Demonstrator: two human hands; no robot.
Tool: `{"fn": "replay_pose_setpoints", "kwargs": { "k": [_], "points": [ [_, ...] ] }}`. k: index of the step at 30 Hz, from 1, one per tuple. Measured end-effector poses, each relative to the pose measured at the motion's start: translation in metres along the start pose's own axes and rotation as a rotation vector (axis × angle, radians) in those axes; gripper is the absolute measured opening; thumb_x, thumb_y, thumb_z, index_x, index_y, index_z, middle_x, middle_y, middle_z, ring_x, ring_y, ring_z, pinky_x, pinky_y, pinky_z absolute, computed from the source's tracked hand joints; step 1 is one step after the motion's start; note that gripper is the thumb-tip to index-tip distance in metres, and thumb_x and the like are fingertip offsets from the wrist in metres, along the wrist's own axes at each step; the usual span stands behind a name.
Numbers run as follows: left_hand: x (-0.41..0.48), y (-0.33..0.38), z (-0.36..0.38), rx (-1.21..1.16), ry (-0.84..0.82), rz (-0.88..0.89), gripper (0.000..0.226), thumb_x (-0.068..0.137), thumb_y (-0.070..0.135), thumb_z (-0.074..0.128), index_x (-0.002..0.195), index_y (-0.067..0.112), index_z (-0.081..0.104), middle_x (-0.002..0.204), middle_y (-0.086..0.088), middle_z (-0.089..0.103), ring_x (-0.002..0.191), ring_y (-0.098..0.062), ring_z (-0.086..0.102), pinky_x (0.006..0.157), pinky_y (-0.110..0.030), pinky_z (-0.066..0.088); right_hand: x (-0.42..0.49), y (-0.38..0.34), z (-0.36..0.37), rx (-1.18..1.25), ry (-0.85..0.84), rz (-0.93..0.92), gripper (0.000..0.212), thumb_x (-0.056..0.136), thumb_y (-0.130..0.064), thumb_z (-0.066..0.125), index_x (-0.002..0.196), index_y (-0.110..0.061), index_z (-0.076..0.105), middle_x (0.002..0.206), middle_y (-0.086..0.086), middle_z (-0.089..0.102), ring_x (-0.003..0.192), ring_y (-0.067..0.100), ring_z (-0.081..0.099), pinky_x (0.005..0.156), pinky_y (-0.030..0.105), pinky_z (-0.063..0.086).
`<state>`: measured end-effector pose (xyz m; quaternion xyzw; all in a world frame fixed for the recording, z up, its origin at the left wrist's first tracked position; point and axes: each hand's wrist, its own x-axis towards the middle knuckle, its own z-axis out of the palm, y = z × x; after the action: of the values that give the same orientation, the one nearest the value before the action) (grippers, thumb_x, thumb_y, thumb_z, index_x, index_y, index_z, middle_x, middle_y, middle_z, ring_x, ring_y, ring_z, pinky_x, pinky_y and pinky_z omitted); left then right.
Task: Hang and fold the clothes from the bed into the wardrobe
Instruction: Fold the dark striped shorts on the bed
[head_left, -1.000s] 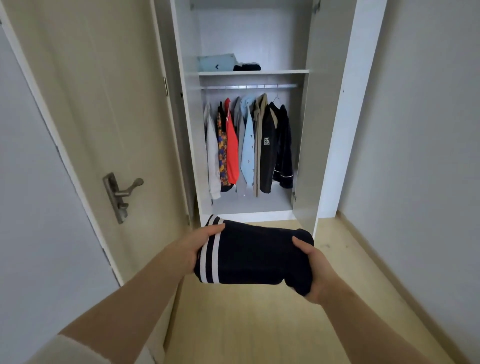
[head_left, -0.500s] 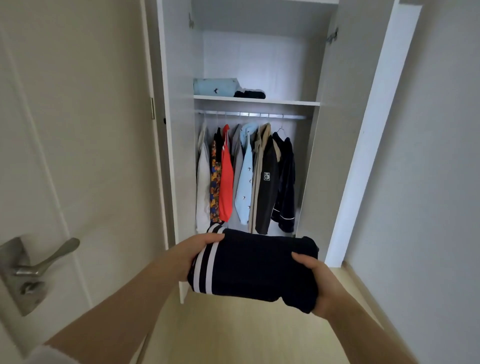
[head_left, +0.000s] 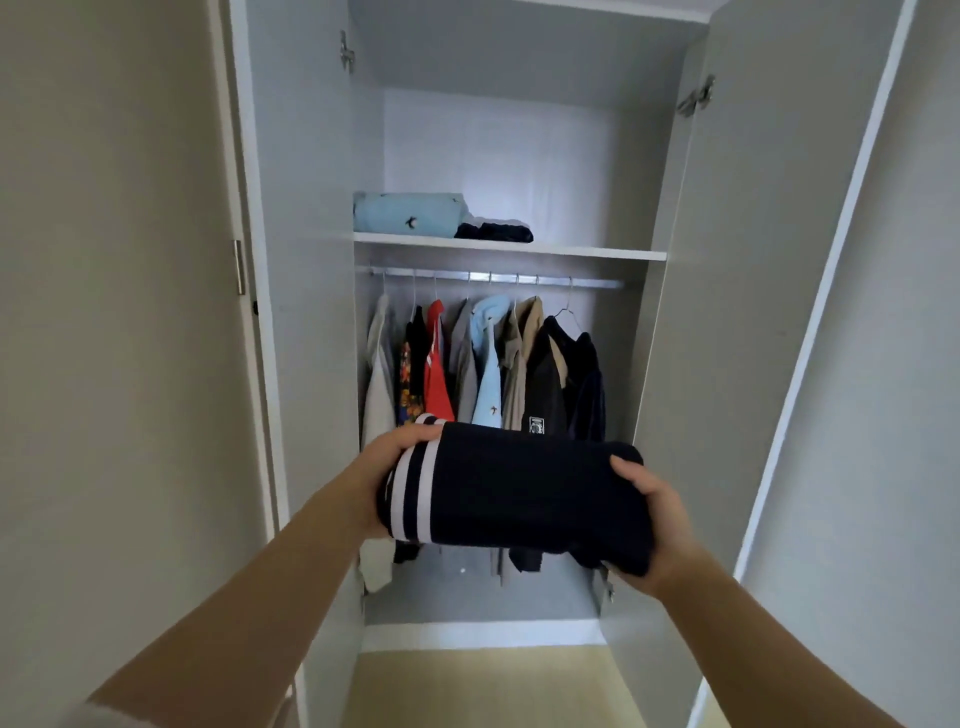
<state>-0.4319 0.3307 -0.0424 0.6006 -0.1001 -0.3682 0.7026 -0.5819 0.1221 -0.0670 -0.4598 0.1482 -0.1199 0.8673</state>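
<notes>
Left hand (head_left: 378, 460) and right hand (head_left: 660, 519) grip folded navy garment (head_left: 519, 488); jacket label (head_left: 536, 424) unreadable

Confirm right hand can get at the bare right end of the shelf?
Likely yes: wardrobe doors stand open and nothing hangs between the right hand and the shelf. It's occupied, though, gripping the folded navy garment with the left hand.

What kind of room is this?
Probably a home bedroom: an open white wardrobe with shirts and jackets hanging on its metal rail, folded clothes on its white shelf, and a folded navy white-striped garment held by the left hand and right hand.
</notes>
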Motion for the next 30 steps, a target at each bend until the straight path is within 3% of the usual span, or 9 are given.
{"fn": "replay_pose_setpoints", "kwargs": {
  "k": [5,9,14,16,21,26,30],
  "points": [
    [0.066,0.083,-0.002,-0.01,0.02,0.171,0.026,0.072,0.036,0.065,0.078,0.013,0.074,0.071,-0.007,0.071,0.061,-0.024,0.068,0.058,-0.03,0.054,0.088,-0.046,0.03,0.103,-0.045,-0.082,0.025,0.082,-0.031,0.058,0.092,-0.009,0.067,0.079,0.011,0.073,0.062,0.026,0.071,0.05,0.034,0.056],
    [0.118,0.142,-0.012,-0.036,0.021,0.3,0.042,0.08,0.048,0.059,0.062,0.015,0.077,0.069,-0.006,0.072,0.059,-0.023,0.069,0.051,-0.03,0.056,0.16,-0.088,0.05,0.094,-0.104,-0.156,0.031,0.083,-0.037,0.058,0.101,-0.013,0.068,0.089,0.008,0.074,0.069,0.025,0.071,0.058,0.034,0.057],
    [0.195,0.206,-0.009,-0.05,-0.007,0.383,0.027,0.066,0.042,0.068,0.065,0.015,0.075,0.07,-0.005,0.071,0.06,-0.023,0.068,0.054,-0.03,0.055,0.249,-0.141,0.059,0.113,-0.208,-0.219,0.039,0.068,-0.041,0.065,0.098,-0.016,0.068,0.09,0.007,0.073,0.07,0.025,0.071,0.066,0.035,0.056],
    [0.228,0.236,-0.002,-0.041,-0.025,0.424,0.028,0.072,0.041,0.066,0.066,0.015,0.074,0.069,-0.004,0.071,0.059,-0.022,0.068,0.056,-0.028,0.054,0.283,-0.167,0.062,0.127,-0.245,-0.248,0.048,0.062,-0.042,0.065,0.102,-0.016,0.066,0.094,0.007,0.073,0.073,0.026,0.071,0.067,0.036,0.056],
    [0.305,0.311,0.014,-0.051,-0.084,0.573,0.034,0.078,0.041,0.062,0.057,0.017,0.075,0.064,-0.001,0.071,0.057,-0.017,0.069,0.053,-0.027,0.055,0.365,-0.234,0.075,0.176,-0.287,-0.355,0.034,0.075,-0.04,0.062,0.097,-0.015,0.067,0.09,0.007,0.074,0.072,0.026,0.071,0.068,0.038,0.057],
    [0.377,0.36,0.008,-0.037,-0.134,0.626,0.03,0.081,0.042,0.059,0.068,0.019,0.073,0.067,0.0,0.069,0.059,-0.018,0.067,0.059,-0.028,0.055,0.442,-0.279,0.084,0.117,-0.287,-0.435,0.03,0.083,-0.043,0.055,0.096,-0.017,0.065,0.094,0.005,0.071,0.081,0.027,0.067,0.082,0.039,0.044],
    [0.427,0.393,0.008,-0.058,-0.159,0.666,0.025,0.087,0.037,0.05,0.079,0.017,0.064,0.063,0.001,0.066,0.059,-0.016,0.064,0.064,-0.029,0.049,0.494,-0.307,0.092,0.096,-0.3,-0.486,0.029,0.083,-0.043,0.053,0.092,-0.018,0.064,0.089,0.004,0.069,0.077,0.026,0.063,0.076,0.033,0.039]
  ]
}}
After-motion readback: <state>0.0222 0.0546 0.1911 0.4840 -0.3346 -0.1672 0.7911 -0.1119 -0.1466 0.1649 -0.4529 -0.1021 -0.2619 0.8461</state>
